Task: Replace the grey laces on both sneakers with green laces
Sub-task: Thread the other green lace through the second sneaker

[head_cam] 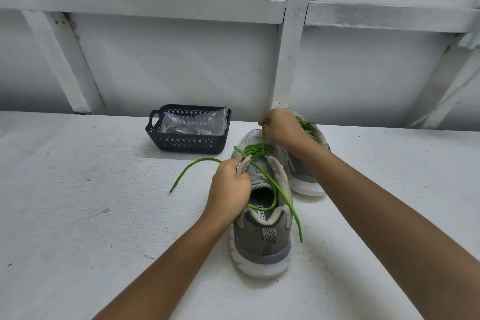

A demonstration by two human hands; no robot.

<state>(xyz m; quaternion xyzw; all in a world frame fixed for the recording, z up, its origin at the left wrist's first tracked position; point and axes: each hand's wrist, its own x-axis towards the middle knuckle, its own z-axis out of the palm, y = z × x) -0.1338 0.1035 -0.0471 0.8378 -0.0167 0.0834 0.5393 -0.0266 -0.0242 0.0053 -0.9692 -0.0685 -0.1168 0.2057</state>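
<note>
Left forearm [166, 267] and right forearm [389, 205] reach in from the bottom edge toward a pair of grey sneakers on a white table [78, 215]. The left hand [230, 183] has its fingers curled round the left eyelet flap of the near sneaker [262, 244], which stands heel toward the camera, directly between the two hands. The right hand [283, 128], farther out and above the toe end, pinches a strand of the green lace [262, 143] between thumb and finger and holds it straight up from the lower eyelets.

One free end of that lace trails left across the table from beside the left hand. The other runs over the tongue, loops into the shoe opening and hangs down the sneaker's right side.

The far sneaker [304, 179] sits just beside the near one, partly hidden behind the right wrist, with its own green lacing [307, 128] in place. Left of the sneakers, near the white panelled wall [181, 60], stands a dark basket [189, 144] holding a clear plastic bag [197, 122]; its contents cannot be made out.
</note>
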